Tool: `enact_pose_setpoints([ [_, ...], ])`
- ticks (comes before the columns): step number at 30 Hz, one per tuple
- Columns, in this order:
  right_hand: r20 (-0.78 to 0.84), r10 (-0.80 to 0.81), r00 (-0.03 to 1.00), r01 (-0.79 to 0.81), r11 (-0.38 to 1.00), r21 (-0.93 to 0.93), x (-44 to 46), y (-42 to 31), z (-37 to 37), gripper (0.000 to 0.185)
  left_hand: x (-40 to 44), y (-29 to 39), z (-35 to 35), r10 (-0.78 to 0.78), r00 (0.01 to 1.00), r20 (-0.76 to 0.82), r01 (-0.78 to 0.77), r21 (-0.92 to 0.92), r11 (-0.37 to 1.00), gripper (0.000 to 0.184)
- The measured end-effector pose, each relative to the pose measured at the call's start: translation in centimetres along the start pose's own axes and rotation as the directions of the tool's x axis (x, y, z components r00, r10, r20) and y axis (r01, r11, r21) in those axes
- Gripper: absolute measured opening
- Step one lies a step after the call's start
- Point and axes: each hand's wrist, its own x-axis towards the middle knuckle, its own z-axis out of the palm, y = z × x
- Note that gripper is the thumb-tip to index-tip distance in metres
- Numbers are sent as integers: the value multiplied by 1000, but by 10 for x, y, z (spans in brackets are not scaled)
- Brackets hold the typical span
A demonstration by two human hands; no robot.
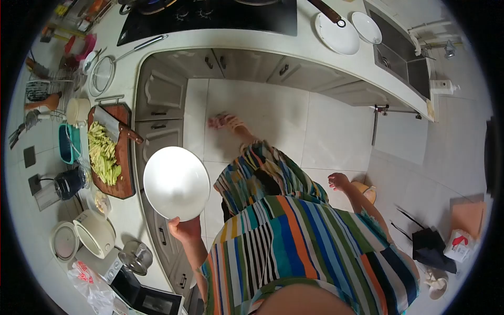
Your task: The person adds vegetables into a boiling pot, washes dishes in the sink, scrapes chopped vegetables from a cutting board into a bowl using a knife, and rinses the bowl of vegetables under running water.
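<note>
My left hand grips the lower rim of a white bowl, whose bright inside faces the camera. The bowl is held beside the left counter, and nothing can be seen in it. Beyond it on that counter lies a wooden cutting board with a heap of sliced green vegetable. A cleaver rests across the board's far part, its wooden handle over the edge. My right hand hangs at my side, holding nothing, its fingers loosely bent and apart.
A black cooktop sits on the far counter, with white plates and a sink to its right. A strainer, a rice cooker and a metal pot line the left counter. A cabinet door stands open at right.
</note>
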Motion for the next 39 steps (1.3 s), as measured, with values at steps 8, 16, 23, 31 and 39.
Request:
enact_pose_setpoints([
  [8,-78,-236,969,238,971,7,-36,-29,-20,25,9,-20,17,-111,986,127,97,117,988,69],
  [16,-189,-368,910,371,928,-25,-46,9,-72,24,8,-69,99,-160,931,328,110,167,980,68],
  [23,-81,106,991,-70,930,360,-54,141,-131,23,1,-153,273,-311,889,336,224,274,935,65],
  [31,-58,285,957,-183,745,642,-70,218,-201,22,-1,-302,438,-511,766,390,374,376,848,65],
  [39,-374,-159,914,250,946,207,29,109,-350,28,30,-421,545,-649,651,392,463,473,750,60],
])
